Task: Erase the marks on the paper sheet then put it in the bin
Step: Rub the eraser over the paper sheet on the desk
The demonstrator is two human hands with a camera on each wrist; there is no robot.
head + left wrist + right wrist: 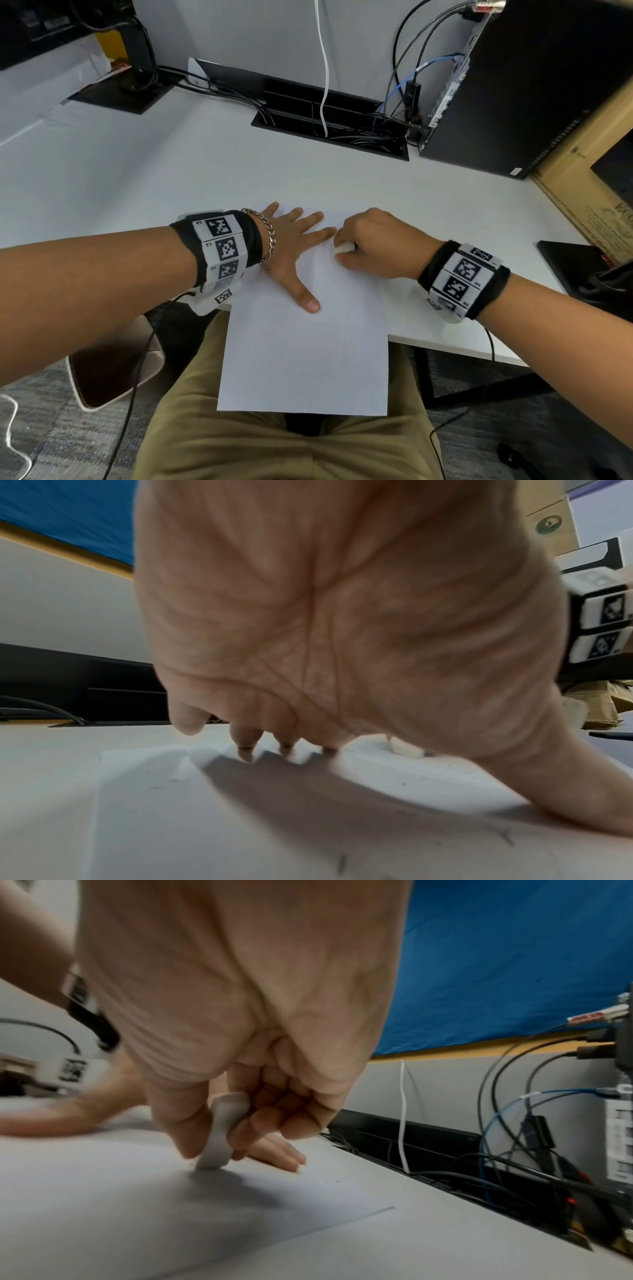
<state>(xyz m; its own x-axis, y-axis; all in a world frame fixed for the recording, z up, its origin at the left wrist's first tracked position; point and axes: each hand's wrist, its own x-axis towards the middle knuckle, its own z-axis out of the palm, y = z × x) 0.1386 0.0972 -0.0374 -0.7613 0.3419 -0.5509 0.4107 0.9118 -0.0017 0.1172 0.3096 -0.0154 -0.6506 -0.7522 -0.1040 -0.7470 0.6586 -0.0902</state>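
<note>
A white paper sheet lies on the white desk, its near half hanging over the desk edge above my lap. My left hand lies flat on the sheet's upper part with fingers spread, pressing it down. My right hand pinches a white eraser between thumb and fingers, its tip on the paper just right of my left fingertips. The right wrist view shows the eraser standing on edge against the paper sheet. Faint pencil marks show near my left hand's thumb.
A black cable tray with wires is sunk into the desk at the back. A black computer tower stands at the back right beside a cardboard box. A bin with a dark liner sits on the floor at my left.
</note>
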